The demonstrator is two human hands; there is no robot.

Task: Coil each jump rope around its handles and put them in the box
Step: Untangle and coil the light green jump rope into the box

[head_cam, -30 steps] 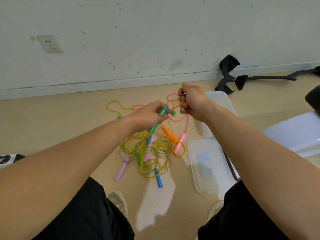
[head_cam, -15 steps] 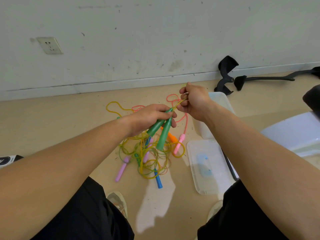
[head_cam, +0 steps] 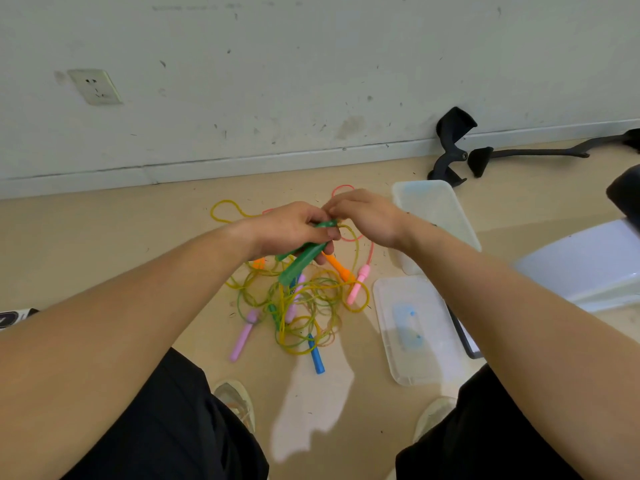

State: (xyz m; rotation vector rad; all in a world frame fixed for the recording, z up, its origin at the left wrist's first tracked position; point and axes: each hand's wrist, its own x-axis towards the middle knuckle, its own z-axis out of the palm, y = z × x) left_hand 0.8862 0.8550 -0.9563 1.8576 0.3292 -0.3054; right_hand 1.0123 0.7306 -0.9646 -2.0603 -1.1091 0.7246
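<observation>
Left hand grips both green handles above the rope pile, left of the box. Right hand, fingers curled, meets the handle tops; what it holds is hidden. Since the earlier frame, it has lowered and closed against the left hand.

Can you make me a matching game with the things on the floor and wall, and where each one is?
Things:
1. green plastic handles
2. blue plastic handle
3. clear plastic lid
4. white wall socket

Places:
A. up on the wall
B. gripped in the left hand
C. flat on the floor, right of the tangled ropes
D. on the floor, nearest the shoes

Pairs: 1-B, 2-D, 3-C, 4-A.
</observation>
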